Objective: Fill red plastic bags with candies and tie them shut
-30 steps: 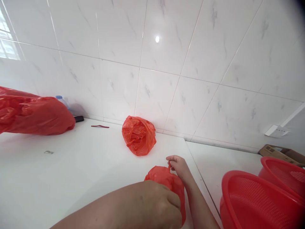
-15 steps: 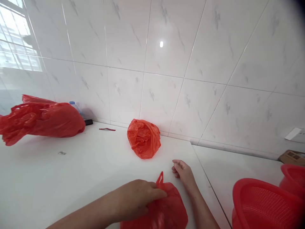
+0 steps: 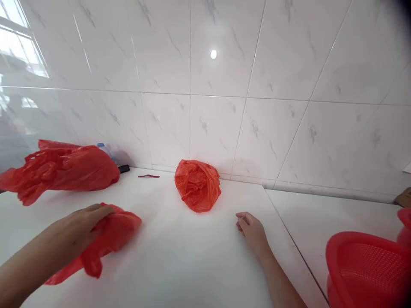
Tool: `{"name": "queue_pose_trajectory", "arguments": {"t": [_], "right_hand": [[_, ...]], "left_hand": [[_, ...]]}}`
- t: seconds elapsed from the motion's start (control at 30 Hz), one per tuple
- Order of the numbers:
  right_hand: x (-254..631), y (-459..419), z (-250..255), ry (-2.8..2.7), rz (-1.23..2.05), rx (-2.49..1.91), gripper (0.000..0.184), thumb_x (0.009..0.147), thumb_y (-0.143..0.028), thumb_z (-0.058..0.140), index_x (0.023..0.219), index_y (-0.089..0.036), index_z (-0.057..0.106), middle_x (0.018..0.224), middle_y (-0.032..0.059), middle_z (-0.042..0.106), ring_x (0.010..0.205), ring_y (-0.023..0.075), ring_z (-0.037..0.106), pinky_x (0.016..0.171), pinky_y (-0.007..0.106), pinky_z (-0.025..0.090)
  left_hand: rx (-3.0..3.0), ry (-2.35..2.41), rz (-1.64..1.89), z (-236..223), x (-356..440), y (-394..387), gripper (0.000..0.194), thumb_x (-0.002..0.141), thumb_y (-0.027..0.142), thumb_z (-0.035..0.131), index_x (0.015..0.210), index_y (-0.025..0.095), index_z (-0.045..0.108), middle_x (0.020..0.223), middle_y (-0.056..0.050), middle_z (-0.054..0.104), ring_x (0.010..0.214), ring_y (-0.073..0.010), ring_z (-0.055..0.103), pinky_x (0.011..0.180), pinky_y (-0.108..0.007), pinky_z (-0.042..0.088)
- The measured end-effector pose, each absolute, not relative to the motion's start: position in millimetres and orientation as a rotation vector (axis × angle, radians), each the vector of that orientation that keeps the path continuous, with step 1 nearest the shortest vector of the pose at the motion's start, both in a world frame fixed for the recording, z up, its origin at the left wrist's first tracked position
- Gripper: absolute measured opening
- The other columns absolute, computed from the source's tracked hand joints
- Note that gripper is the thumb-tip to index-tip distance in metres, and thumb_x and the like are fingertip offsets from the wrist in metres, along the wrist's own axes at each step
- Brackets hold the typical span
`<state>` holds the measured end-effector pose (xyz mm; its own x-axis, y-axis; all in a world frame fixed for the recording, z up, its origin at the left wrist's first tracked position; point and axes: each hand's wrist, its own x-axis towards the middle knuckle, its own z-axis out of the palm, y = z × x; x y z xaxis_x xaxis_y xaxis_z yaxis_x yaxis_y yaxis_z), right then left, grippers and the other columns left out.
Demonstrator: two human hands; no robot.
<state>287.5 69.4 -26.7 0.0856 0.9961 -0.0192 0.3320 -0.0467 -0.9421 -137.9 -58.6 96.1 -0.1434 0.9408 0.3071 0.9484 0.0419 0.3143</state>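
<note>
My left hand is closed on a red plastic bag, gripping it from above over the left part of the white table. The bag is smeared by motion, and its inside is hidden. My right hand rests on the table with its fingers loosely bent and apart, and nothing shows in it. Beyond the hands, a crumpled orange-red plastic bag sits near the wall. A larger, full-looking red plastic bag lies at the far left.
Red perforated plastic baskets stand at the right, beyond a table seam. Near the tiled wall lie a thin red strip, a black object and a blue-capped bottle. A cardboard box shows at the right edge.
My left hand has swung left across the table, carrying the red bag from in front of me. My right hand has stayed on the table. The view has shifted slightly.
</note>
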Motion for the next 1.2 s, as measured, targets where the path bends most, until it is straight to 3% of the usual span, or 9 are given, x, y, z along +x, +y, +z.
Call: {"name": "queue_pose_trajectory", "arguments": {"t": [0.17, 0.3, 0.5, 0.63, 0.77, 0.87, 1.03, 1.1, 1.2], "right_hand": [[286, 67, -25, -1.406, 0.954, -1.536, 0.025, 0.075, -0.033, 0.044, 0.092, -0.023, 0.059, 0.069, -0.0024, 0.060, 0.068, 0.0161, 0.058, 0.059, 0.028, 0.041], [287, 65, -23, -1.413, 0.959, -1.541, 0.025, 0.075, -0.033, 0.044, 0.092, -0.023, 0.058, 0.070, -0.0022, 0.061, 0.069, 0.0162, 0.058, 0.059, 0.028, 0.041], [289, 66, -22, -1.379, 1.008, -1.525, 0.027, 0.075, -0.034, 0.043, 0.094, -0.022, 0.058, 0.072, -0.0007, 0.061, 0.070, 0.0165, 0.059, 0.057, 0.027, 0.043], [290, 69, -27, -1.341, 1.019, -1.511, 0.028, 0.074, -0.036, 0.043, 0.093, -0.021, 0.058, 0.071, -0.0002, 0.061, 0.068, 0.0162, 0.059, 0.055, 0.026, 0.043], [290, 73, -31, -1.314, 1.022, -1.491, 0.028, 0.073, -0.036, 0.045, 0.092, -0.021, 0.058, 0.071, 0.0001, 0.061, 0.066, 0.0160, 0.059, 0.053, 0.025, 0.043], [290, 74, -32, -1.308, 1.010, -1.475, 0.028, 0.073, -0.036, 0.045, 0.092, -0.020, 0.059, 0.071, 0.0006, 0.062, 0.065, 0.0159, 0.059, 0.052, 0.025, 0.043], [291, 72, -30, -1.346, 0.970, -1.475, 0.029, 0.076, -0.037, 0.043, 0.093, -0.020, 0.060, 0.070, 0.0010, 0.062, 0.066, 0.0172, 0.059, 0.052, 0.026, 0.044], [288, 68, -26, -1.369, 0.941, -1.490, 0.033, 0.078, -0.041, 0.044, 0.099, -0.020, 0.060, 0.072, 0.0014, 0.062, 0.067, 0.0184, 0.060, 0.056, 0.029, 0.045], [275, 57, -16, -1.464, 0.740, -1.483, 0.055, 0.078, -0.046, 0.051, 0.129, -0.027, 0.043, 0.103, 0.0052, 0.061, 0.082, 0.0216, 0.060, 0.069, 0.035, 0.048]], "left_hand": [[-2.195, -2.191, -0.404, 85, -124, -48, 0.054, 0.077, 0.040, 0.054, 0.130, 0.036, 0.045, 0.142, -0.003, 0.040, 0.125, -0.0292, 0.042, 0.098, -0.047, 0.037], [-2.648, -2.047, -0.456, 84, -65, -18, 0.053, 0.078, 0.037, 0.056, 0.130, 0.040, 0.044, 0.148, 0.000, 0.031, 0.122, -0.0281, 0.047, 0.091, -0.039, 0.047], [-2.742, -1.757, -0.680, 80, 0, 66, 0.040, 0.080, 0.031, 0.055, 0.120, 0.031, 0.055, 0.145, -0.002, 0.037, 0.124, -0.0283, 0.044, 0.091, -0.038, 0.048], [-2.642, -1.714, -0.660, 72, 20, 115, 0.025, 0.080, 0.030, 0.059, 0.102, 0.020, 0.065, 0.144, -0.007, 0.037, 0.132, -0.0329, 0.031, 0.103, -0.049, 0.035], [-2.533, -1.758, -0.634, 66, 25, 141, 0.031, 0.087, 0.032, 0.055, 0.114, 0.016, 0.056, 0.125, -0.009, 0.053, 0.110, -0.0247, 0.053, 0.092, -0.047, 0.045], [-2.467, -1.787, -0.719, 70, 24, 143, 0.031, 0.088, 0.032, 0.054, 0.115, 0.016, 0.055, 0.117, -0.009, 0.057, 0.101, -0.0220, 0.057, 0.086, -0.044, 0.048], [-2.333, -1.795, -1.038, 84, 23, 128, 0.038, 0.091, 0.024, 0.039, 0.129, 0.019, 0.043, 0.144, -0.011, 0.035, 0.132, -0.0293, 0.030, 0.106, -0.045, 0.028], [-2.371, -1.792, -1.110, 84, 24, 122, 0.040, 0.089, 0.022, 0.041, 0.129, 0.020, 0.043, 0.145, -0.010, 0.034, 0.132, -0.0307, 0.029, 0.105, -0.045, 0.029], [-2.604, -1.781, -1.121, 75, 25, 115, 0.029, 0.075, 0.018, 0.057, 0.104, 0.020, 0.062, 0.124, -0.010, 0.057, 0.117, -0.0328, 0.048, 0.093, -0.044, 0.040]]}}
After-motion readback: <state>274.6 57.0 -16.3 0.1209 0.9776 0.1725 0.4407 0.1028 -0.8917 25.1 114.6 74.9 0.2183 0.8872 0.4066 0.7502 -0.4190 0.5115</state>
